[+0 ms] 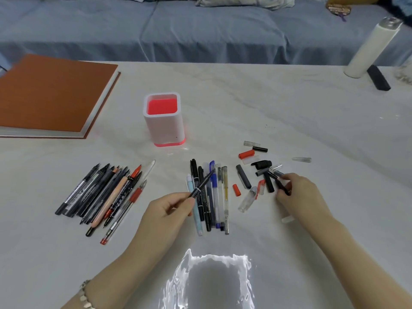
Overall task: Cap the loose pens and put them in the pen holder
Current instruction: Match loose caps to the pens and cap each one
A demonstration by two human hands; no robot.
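Black pen and black cap, one in each of the hands, over a pale marbled table.
The left hand is pinching the pen's lower barrel between thumb and curled fingers, tip angling up and to the right. The right hand is gripping the cap with thumb and fingertips, at the near edge of the scattered caps. A row of pens is lying between the hands. A larger heap of pens is lying left of the left hand. The white-and-red pen holder is standing upright beyond the left hand.

pale marble table, blue-covered sofa
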